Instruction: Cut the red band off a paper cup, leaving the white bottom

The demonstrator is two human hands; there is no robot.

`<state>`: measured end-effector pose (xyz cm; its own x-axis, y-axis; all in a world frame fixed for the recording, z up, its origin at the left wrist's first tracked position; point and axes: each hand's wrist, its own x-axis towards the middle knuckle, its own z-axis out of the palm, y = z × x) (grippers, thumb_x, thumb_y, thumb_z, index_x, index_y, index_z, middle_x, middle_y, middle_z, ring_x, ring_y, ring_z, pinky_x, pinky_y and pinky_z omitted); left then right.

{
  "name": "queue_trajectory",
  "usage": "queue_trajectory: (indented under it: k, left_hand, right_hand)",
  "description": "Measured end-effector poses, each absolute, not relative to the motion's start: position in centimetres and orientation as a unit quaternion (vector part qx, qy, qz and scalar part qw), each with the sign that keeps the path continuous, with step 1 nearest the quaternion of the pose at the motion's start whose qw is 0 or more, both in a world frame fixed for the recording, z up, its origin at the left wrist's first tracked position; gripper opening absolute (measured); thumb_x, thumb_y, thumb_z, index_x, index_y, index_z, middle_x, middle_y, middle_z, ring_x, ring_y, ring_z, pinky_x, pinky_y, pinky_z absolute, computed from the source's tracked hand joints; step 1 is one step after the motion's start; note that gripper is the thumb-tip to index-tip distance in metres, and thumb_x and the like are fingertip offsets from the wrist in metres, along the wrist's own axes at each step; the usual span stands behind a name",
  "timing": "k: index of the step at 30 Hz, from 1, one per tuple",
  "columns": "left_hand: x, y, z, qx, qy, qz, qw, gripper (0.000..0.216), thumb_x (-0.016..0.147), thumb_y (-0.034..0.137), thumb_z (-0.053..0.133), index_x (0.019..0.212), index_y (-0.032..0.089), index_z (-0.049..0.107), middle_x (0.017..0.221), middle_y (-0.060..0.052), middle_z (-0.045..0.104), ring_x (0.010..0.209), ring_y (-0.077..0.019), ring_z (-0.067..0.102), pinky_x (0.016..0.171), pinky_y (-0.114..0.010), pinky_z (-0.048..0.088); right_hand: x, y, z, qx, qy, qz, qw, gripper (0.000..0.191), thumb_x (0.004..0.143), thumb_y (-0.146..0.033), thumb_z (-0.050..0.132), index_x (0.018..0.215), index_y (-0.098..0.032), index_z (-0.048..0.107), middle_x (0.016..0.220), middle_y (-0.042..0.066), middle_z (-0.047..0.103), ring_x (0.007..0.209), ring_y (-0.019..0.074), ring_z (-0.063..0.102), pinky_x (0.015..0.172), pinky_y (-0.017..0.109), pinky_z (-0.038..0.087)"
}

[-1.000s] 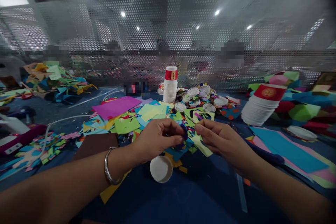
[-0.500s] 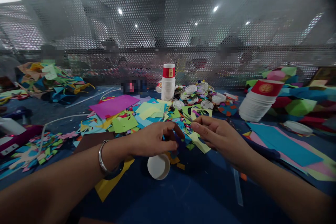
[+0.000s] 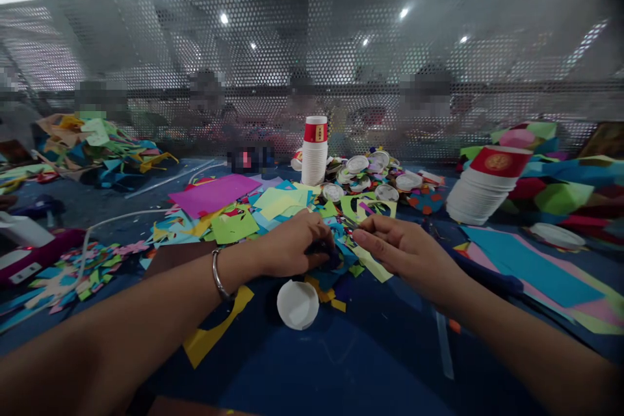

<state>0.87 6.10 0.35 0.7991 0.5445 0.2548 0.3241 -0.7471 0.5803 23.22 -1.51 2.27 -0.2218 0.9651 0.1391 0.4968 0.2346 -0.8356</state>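
Note:
My left hand [image 3: 292, 247], with a metal bangle on the wrist, rests palm down on a heap of coloured paper scraps [image 3: 273, 214] and presses a dark blue scrap [image 3: 327, 259] under its fingertips. Just to its right, my right hand [image 3: 400, 247] hovers with thumb and forefinger pinched together; whether anything is between them is too small to tell. A light green paper strip [image 3: 373, 265] lies under my right hand. A white paper cup [image 3: 297, 304] lies on its side in front of both hands.
A stack of red-and-white cups [image 3: 314, 153] stands behind the scraps, with round white lids [image 3: 370, 175] beside it. A second cup stack [image 3: 482, 192] leans at right by blue and pink sheets [image 3: 526, 266]. A perforated metal screen [image 3: 312, 65] closes the back; people sit behind it.
My left hand has dropped from chest height onto the paper heap, taking the dark blue scrap down with it. My right hand sank slightly and stayed pinched.

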Motion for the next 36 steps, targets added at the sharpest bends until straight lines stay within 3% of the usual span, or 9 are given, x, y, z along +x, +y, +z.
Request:
queue_trajectory:
  k: [3, 8, 13, 19, 36]
  left_hand:
    - [0.9, 6.0, 0.7, 0.887, 0.265, 0.231, 0.298, 0.01, 0.075, 0.022, 0.078, 0.084, 0.021, 0.074, 0.095, -0.008, 0.066, 0.101, -0.0269, 0.056, 0.094, -0.038, 0.042]
    - [0.9, 5.9, 1.0, 0.795, 0.331, 0.267, 0.432, 0.011, 0.075, 0.019, 0.074, 0.084, 0.018, 0.068, 0.078, -0.002, 0.066, 0.074, -0.0169, 0.058, 0.074, -0.031, 0.046]
    - [1.0, 5.2, 1.2, 0.671, 0.352, 0.323, 0.568, 0.019, 0.076, 0.026, 0.076, 0.086, 0.015, 0.065, 0.076, 0.0, 0.064, 0.069, -0.0112, 0.059, 0.068, -0.025, 0.046]
    - [1.3, 3.6, 2.0, 0.574, 0.341, 0.364, 0.65, 0.02, 0.08, 0.025, 0.076, 0.094, 0.014, 0.067, 0.09, -0.002, 0.067, 0.078, -0.0122, 0.065, 0.073, -0.027, 0.051]
    - [2.0, 2.6, 1.7, 0.505, 0.296, 0.371, 0.721, 0.022, 0.075, 0.019, 0.083, 0.092, 0.011, 0.07, 0.087, -0.004, 0.07, 0.08, -0.014, 0.067, 0.084, -0.031, 0.052]
  right_hand:
    - [23.2, -1.5, 2.3, -0.513, -0.71, 0.332, 0.35, 0.045, 0.095, -0.064, 0.056, 0.079, -0.022, 0.053, 0.059, -0.008, 0.029, 0.051, 0.0094, 0.023, 0.044, 0.026, 0.015]
    - [23.3, -1.6, 2.2, -0.514, -0.702, 0.337, 0.36, 0.045, 0.093, -0.064, 0.058, 0.078, -0.022, 0.051, 0.06, -0.008, 0.029, 0.052, 0.0094, 0.022, 0.044, 0.025, 0.015]
    - [23.3, -1.5, 2.3, -0.514, -0.714, 0.319, 0.353, 0.047, 0.094, -0.063, 0.055, 0.074, -0.022, 0.047, 0.063, -0.007, 0.03, 0.054, 0.0104, 0.026, 0.047, 0.026, 0.018]
    - [23.3, -1.4, 2.5, -0.519, -0.724, 0.313, 0.33, 0.046, 0.094, -0.063, 0.056, 0.074, -0.022, 0.05, 0.065, -0.005, 0.036, 0.056, 0.0114, 0.031, 0.05, 0.027, 0.022]
    - [23.1, -1.5, 2.5, -0.509, -0.726, 0.337, 0.317, 0.048, 0.092, -0.066, 0.057, 0.075, -0.022, 0.049, 0.065, -0.006, 0.035, 0.056, 0.0118, 0.032, 0.051, 0.028, 0.021]
